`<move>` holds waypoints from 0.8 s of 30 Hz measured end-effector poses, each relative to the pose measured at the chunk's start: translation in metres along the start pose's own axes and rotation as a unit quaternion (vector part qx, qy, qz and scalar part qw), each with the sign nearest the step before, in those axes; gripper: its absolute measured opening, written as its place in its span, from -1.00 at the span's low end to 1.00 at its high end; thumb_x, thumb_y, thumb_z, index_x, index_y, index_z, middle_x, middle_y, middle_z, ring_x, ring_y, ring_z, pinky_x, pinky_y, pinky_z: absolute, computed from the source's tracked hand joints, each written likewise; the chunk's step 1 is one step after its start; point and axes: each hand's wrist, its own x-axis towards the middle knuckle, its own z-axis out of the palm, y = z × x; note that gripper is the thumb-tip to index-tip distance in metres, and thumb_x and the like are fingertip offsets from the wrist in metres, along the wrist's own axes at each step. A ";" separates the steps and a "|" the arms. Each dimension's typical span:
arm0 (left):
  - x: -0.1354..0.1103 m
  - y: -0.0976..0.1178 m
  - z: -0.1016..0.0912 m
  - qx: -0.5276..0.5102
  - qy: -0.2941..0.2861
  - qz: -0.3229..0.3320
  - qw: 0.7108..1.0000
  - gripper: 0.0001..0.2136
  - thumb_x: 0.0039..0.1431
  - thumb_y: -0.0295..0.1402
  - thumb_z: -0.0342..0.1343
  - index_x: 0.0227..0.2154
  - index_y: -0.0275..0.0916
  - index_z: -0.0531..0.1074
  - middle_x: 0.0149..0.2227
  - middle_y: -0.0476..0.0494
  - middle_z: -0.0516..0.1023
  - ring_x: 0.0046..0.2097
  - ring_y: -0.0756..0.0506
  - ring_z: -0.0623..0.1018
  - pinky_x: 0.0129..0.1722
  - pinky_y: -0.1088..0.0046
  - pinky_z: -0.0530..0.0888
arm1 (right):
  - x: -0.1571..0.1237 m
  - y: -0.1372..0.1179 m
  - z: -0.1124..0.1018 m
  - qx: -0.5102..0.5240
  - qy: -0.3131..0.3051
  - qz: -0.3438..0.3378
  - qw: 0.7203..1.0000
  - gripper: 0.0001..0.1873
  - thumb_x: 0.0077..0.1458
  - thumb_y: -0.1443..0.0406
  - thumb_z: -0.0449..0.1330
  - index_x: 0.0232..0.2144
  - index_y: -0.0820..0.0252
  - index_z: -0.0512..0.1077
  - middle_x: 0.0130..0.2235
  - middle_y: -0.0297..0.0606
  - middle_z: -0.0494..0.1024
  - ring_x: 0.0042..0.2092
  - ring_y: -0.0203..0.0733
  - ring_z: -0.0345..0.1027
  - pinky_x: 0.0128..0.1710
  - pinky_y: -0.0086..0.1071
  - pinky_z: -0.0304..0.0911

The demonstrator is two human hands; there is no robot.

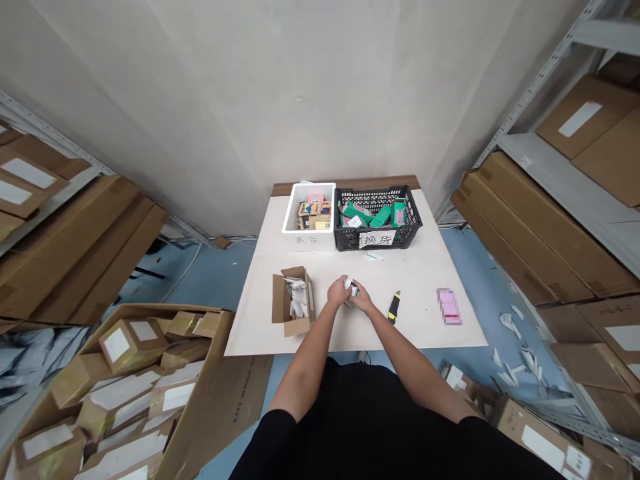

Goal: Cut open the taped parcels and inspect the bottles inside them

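Note:
My left hand [339, 291] and my right hand [361, 296] meet over the middle of the table, both closed around a small white item [354, 291] with a bit of green and a dark part. Fingers cover most of it, so its kind cannot be made out. To the left stands an open cardboard box [278, 300] with white packets [299, 298] inside. A black and yellow utility knife [395, 308] lies to the right of my right hand. Beyond my hands, a small white scrap [373, 257] lies on the tabletop.
At the table's [420, 327] back stand a white foam bin [310, 241] of small boxes and a black crate [420, 223] holding green boxes. A pink blurred item [450, 307] lies at right. A large carton [217, 353] of parcels stands on the floor at left; shelves flank both sides.

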 end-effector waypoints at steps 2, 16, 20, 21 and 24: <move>0.004 -0.001 -0.001 -0.009 0.016 -0.011 1.000 -0.53 0.34 -0.34 0.12 0.29 -0.13 0.41 0.15 -0.22 0.63 0.17 -0.21 0.59 0.23 0.25 0.45 | -0.002 0.005 -0.006 0.008 0.030 -0.006 0.999 -0.18 -0.08 0.29 0.28 0.29 0.13 0.36 0.31 -0.05 0.44 0.33 0.09 0.34 0.36 -0.06 0.23; -0.016 -0.016 0.006 0.008 -0.077 0.092 0.993 0.03 -0.05 -0.51 0.38 0.50 -0.17 0.05 0.46 -0.36 0.25 0.37 -0.29 0.42 0.31 0.20 0.41 | -0.011 -0.015 -0.020 -0.027 0.032 -0.062 0.997 -0.25 0.00 0.37 0.22 0.29 0.04 0.36 0.27 -0.11 0.44 0.27 0.02 0.38 0.30 -0.09 0.30; -0.015 -0.008 -0.002 0.082 -0.069 0.064 0.992 -0.06 0.03 -0.43 0.38 0.47 -0.04 0.10 0.27 -0.27 0.49 0.18 -0.27 0.58 0.11 0.28 0.49 | -0.009 -0.017 -0.020 -0.035 0.028 -0.033 0.998 -0.27 0.00 0.28 0.29 0.27 0.02 0.38 0.24 -0.14 0.47 0.23 0.03 0.41 0.28 -0.09 0.31; -0.013 -0.006 -0.004 0.094 -0.071 0.065 0.991 -0.09 0.04 -0.42 0.37 0.45 -0.02 0.12 0.23 -0.24 0.53 0.14 -0.25 0.60 0.07 0.30 0.49 | -0.008 -0.019 -0.020 -0.043 0.033 -0.030 0.998 -0.28 0.00 0.27 0.29 0.26 0.03 0.39 0.23 -0.13 0.48 0.23 0.03 0.40 0.28 -0.10 0.30; -0.010 -0.001 -0.005 0.106 -0.069 0.040 0.991 -0.20 0.06 -0.34 0.39 0.36 -0.04 0.19 0.04 -0.18 0.64 0.03 -0.23 0.65 -0.04 0.36 0.47 | -0.005 -0.022 -0.020 -0.055 0.053 -0.026 0.997 -0.30 0.01 0.33 0.21 0.25 0.07 0.40 0.22 -0.12 0.48 0.24 0.01 0.39 0.27 -0.15 0.31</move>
